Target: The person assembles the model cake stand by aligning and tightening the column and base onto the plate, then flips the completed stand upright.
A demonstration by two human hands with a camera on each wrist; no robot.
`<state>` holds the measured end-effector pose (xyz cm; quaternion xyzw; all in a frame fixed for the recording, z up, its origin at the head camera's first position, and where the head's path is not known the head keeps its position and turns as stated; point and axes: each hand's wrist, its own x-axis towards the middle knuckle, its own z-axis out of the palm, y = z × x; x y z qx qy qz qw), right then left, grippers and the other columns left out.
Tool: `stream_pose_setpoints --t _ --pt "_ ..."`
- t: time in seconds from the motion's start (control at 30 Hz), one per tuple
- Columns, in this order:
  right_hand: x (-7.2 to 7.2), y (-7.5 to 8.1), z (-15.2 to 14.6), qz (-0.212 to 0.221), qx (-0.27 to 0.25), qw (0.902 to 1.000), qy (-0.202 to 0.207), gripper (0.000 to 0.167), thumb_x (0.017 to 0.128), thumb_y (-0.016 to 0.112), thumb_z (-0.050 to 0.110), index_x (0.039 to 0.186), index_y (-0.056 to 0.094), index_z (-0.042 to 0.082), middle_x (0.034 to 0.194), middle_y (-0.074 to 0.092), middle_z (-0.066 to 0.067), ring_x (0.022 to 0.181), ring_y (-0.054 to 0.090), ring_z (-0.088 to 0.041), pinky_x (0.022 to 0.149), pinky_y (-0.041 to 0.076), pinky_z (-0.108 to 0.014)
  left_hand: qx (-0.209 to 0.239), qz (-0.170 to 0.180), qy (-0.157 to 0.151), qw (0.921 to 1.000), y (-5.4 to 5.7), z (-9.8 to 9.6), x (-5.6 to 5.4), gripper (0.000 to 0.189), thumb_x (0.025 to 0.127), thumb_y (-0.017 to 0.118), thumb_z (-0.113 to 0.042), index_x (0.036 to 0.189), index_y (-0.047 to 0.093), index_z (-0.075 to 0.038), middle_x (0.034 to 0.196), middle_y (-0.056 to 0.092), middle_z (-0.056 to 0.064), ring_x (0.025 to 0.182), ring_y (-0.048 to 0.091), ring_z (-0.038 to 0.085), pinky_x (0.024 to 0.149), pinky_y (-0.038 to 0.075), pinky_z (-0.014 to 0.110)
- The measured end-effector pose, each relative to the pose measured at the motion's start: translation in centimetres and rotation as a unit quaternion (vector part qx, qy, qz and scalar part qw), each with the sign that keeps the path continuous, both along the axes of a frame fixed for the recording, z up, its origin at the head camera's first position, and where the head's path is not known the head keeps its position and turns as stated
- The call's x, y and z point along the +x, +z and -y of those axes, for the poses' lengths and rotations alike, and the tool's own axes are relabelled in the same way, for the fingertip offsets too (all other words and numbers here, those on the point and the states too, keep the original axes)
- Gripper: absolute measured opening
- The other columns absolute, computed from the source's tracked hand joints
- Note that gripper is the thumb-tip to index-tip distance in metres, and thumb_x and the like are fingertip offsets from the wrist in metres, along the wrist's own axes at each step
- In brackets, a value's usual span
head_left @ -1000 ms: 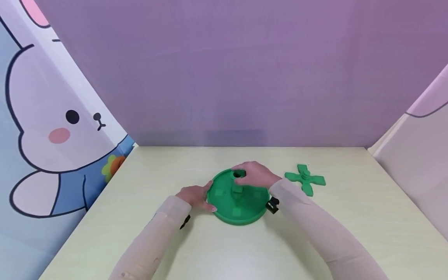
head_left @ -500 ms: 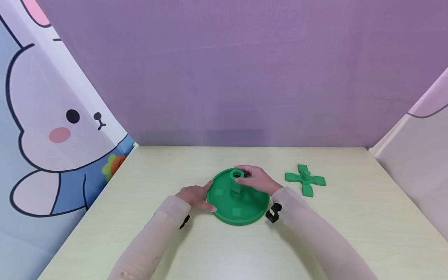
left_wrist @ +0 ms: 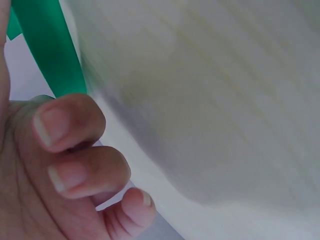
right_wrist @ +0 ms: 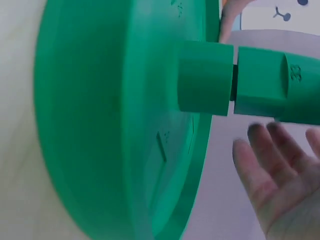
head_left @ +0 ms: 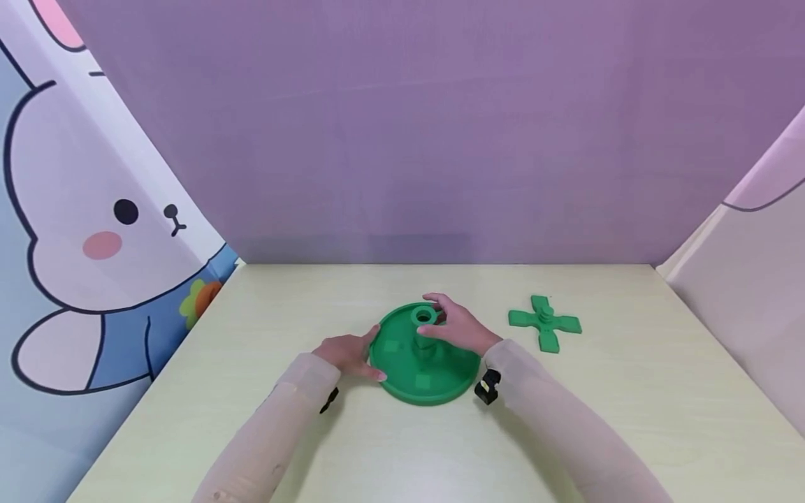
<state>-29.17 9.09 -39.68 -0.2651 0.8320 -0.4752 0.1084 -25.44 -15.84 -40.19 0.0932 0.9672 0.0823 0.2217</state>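
Observation:
A round green base (head_left: pixel 402 384) with a raised rim lies on the table. From its middle rises a short green stub (right_wrist: pixel 205 77), and a hollow green tube (head_left: pixel 424 316) marked "33" stands upright on it, with a narrow dark gap between the two in the right wrist view. My left hand (head_left: pixel 347 353) holds the base's left rim between spread thumb and index finger; its other fingers (left_wrist: pixel 85 125) curl loosely below. My right hand (head_left: pixel 462 328) is beside the tube, fingers spread and extended, the thumb tip overlapping the tube in the head view.
A flat green cross-shaped piece (head_left: pixel 547 323) with a central peg lies on the table (head_left: pixel 629 391) right of the base. A purple backdrop (head_left: pixel 402 140) rises behind the table. Printed cloth with a cartoon rabbit (head_left: pixel 82 209) hangs at the left.
My right hand has loosened from the top of the tube and its fingers have spread, uncovering the opening. My left hand keeps its place on the base.

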Motion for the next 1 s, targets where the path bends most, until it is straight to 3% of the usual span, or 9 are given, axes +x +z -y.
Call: stream_pose_setpoints --t 0.1,0.27,0.63,0.83,1.0 --pt "0.0 0.1 -0.3 0.005 -0.002 0.9996 0.027 0.066 0.092 0.066 0.02 0.147 0.033 0.001 0.126 0.052 -0.017 0.109 0.054 -0.031 0.09 0.047 -0.044 -0.003 -0.001 0.002 1.0 0.0 0.0 0.0 0.105 0.076 0.069 -0.063 0.155 0.015 -0.019 0.13 0.057 0.012 0.121 0.052 0.028 0.095 0.042 0.049" --pt "-0.3 -0.1 -0.4 0.003 -0.02 0.9987 0.047 0.061 0.089 0.067 0.011 0.141 0.039 -0.006 0.12 0.057 -0.015 0.106 0.055 -0.03 0.086 0.049 -0.04 -0.006 -0.001 0.003 1.0 0.2 0.0 0.0 0.105 0.077 0.069 -0.062 0.155 0.016 -0.019 0.13 0.056 0.013 0.122 0.051 0.029 0.095 0.042 0.049" --pt "-0.7 -0.3 -0.4 0.036 -0.055 0.9975 0.028 0.048 0.086 0.072 0.012 0.127 0.05 -0.003 0.111 0.059 -0.012 0.103 0.057 -0.029 0.088 0.049 -0.039 -0.001 0.002 -0.001 1.0 0.2 0.0 0.1 0.104 0.077 0.069 -0.062 0.155 0.016 -0.018 0.131 0.056 0.013 0.122 0.051 0.028 0.096 0.042 0.049" --pt "-1.2 -0.5 -0.6 0.053 -0.038 0.9966 0.051 0.066 0.087 0.072 0.016 0.142 0.039 -0.001 0.125 0.055 -0.015 0.115 0.052 -0.031 0.095 0.045 -0.043 0.003 0.001 0.004 1.0 0.1 0.0 0.1 0.104 0.077 0.069 -0.062 0.155 0.016 -0.019 0.132 0.055 0.013 0.122 0.05 0.029 0.096 0.041 0.05" --pt "-1.4 -0.5 -1.0 0.063 -0.039 0.9951 0.066 0.061 0.089 0.068 0.013 0.143 0.042 -0.001 0.131 0.054 -0.017 0.121 0.05 -0.032 0.098 0.043 -0.044 0.003 -0.001 0.006 1.0 -0.1 0.0 0.0 0.104 0.076 0.07 -0.063 0.155 0.016 -0.02 0.133 0.054 0.013 0.123 0.05 0.03 0.096 0.042 0.05"
